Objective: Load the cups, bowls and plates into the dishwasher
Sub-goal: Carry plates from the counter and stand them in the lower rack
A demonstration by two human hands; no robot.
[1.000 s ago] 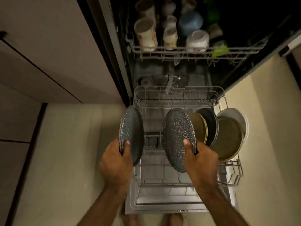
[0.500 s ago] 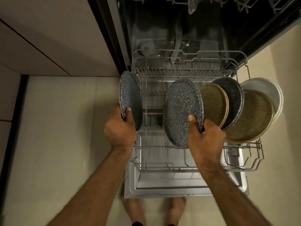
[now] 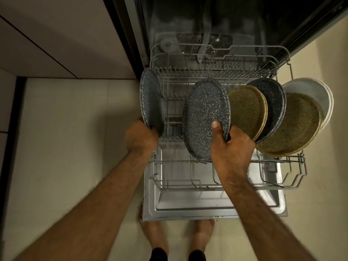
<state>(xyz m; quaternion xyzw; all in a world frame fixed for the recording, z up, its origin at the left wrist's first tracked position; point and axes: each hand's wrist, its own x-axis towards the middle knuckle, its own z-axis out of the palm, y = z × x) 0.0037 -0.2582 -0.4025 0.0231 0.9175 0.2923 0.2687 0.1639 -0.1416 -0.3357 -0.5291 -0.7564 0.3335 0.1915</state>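
Two dark speckled round plates are held on edge over the pulled-out grey wire lower rack [image 3: 226,186]: the right hand [image 3: 232,147] pinches one [image 3: 206,119] thumb-on-face beside four racked plates [image 3: 278,117], the left hand [image 3: 141,137] clamps the other [image 3: 151,99] at the rack's left side. Each rim should drop straight between free tines, right plate first, kept parallel to its olive neighbour [image 3: 246,110].

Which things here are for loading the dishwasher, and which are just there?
For the job: speckled plate in the left hand; speckled plate in the right hand; racked plates; lower rack; dishwasher door.

Just there: cabinet, floor.
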